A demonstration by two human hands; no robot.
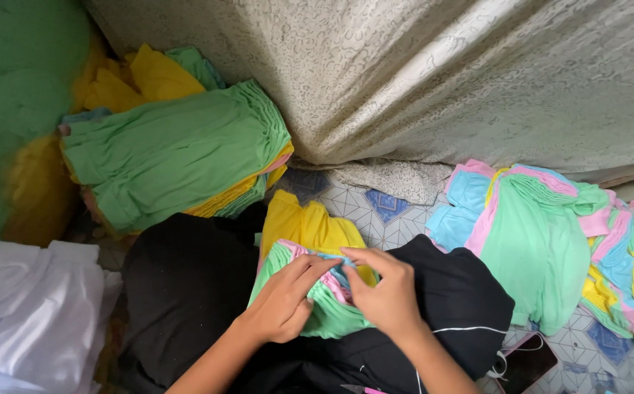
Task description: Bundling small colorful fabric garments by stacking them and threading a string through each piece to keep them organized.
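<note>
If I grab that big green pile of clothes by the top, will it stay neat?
Probably not. The green pile looks like soft, thin cloth with sagging edges, so it would likely flop and slide apart. Stacked that thick, it may feel fairly heavy. Nothing looks breakable.

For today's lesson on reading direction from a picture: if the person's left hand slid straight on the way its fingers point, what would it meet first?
The left hand points up and right, its fingertips already on the bunched pastel garments. Straight on, it would probably meet the right hand's fingers first, though depth is unclear.

A pale patterned fabric curtain (433,80) hangs behind. Left of it lies a green folded garment stack (171,153) (yellow beneath); right, mixed pastel garments (550,226).
</note>
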